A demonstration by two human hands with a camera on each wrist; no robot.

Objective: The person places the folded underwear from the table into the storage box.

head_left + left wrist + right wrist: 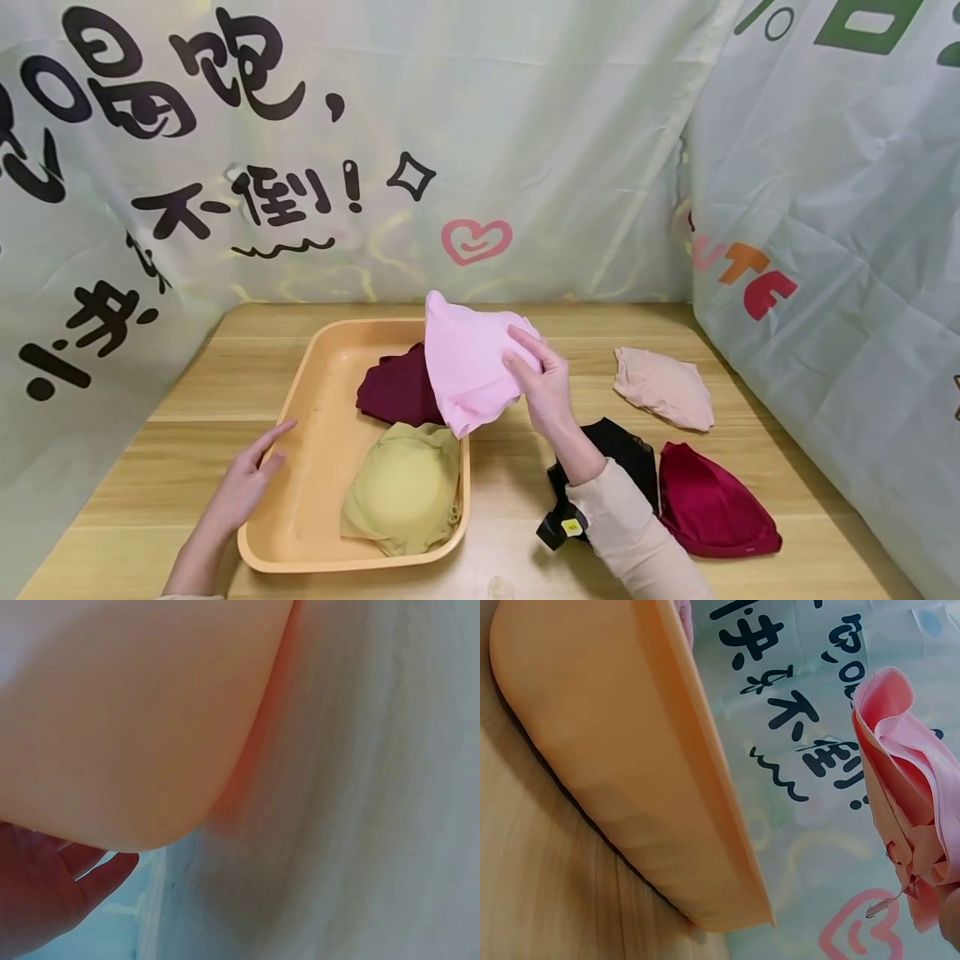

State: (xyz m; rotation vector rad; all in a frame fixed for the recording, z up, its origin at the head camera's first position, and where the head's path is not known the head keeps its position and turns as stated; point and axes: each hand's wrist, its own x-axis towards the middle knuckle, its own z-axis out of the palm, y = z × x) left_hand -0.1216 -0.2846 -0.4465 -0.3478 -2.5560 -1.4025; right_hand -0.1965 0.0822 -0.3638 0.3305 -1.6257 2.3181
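Observation:
My right hand point(551, 392) pinches a folded pink bra point(476, 354) between thumb and fingers, raised over the right side of an orange plastic tray point(300, 492). The right wrist view shows its layered edge and a small hook dangling from the bra point(900, 787). Inside the tray lie a dark maroon folded garment point(397, 392) and a yellow-green bra point(405, 483), its cup facing up. At the tray's left rim is my left hand point(243, 479), fingers extended and holding nothing; the tray wall hides part of it in the left wrist view.
Right of the tray lie a black bra point(626, 454) with a yellow tag, partly under my right forearm, a crimson bra point(712, 504) and a beige folded garment point(663, 387). Printed cloth point(562, 167) encloses the wooden table point(495, 525) behind and at the sides.

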